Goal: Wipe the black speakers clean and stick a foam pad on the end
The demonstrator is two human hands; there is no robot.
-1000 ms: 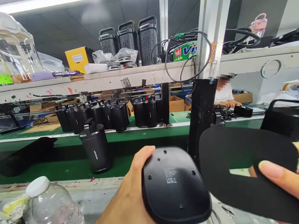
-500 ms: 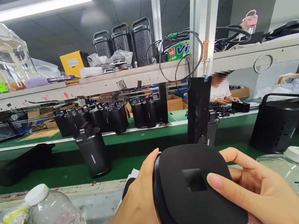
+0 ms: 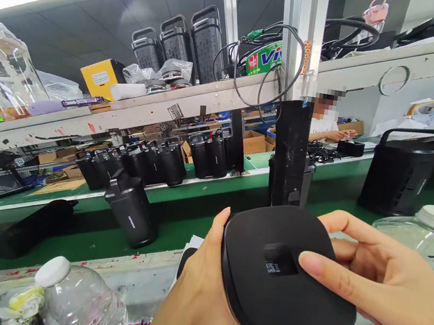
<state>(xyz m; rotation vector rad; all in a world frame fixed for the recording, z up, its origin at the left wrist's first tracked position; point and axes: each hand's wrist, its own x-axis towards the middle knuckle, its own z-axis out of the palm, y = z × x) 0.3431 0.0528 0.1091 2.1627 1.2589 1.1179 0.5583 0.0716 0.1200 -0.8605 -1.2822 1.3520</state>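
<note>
My left hand [image 3: 197, 286] is wrapped around a black housing [image 3: 226, 282], tilted so its rounded-square end faces me. A flat black pad [image 3: 252, 305] with a square cutout lies over that end. Small white print [image 3: 272, 267] shows through the cutout. My right hand [image 3: 382, 287] grips the pad's right edge, its thumb on top beside the cutout and the other fingers behind. Most of the housing's body is hidden under the pad and my left hand. Whether the pad is stuck down cannot be told.
Beyond is a green conveyor belt [image 3: 202, 204] with a black handled device [image 3: 132, 212] and a larger one [image 3: 400, 172]. Clear plastic bottles [image 3: 84, 295] stand close by on both sides. A white shelf [image 3: 229, 85] crosses above. A person [image 3: 324, 124] sits across the belt.
The pad has shifted to line up more closely with the housing's end, and print now shows in the cutout. The view has moved slightly. The person opposite has raised their hands.
</note>
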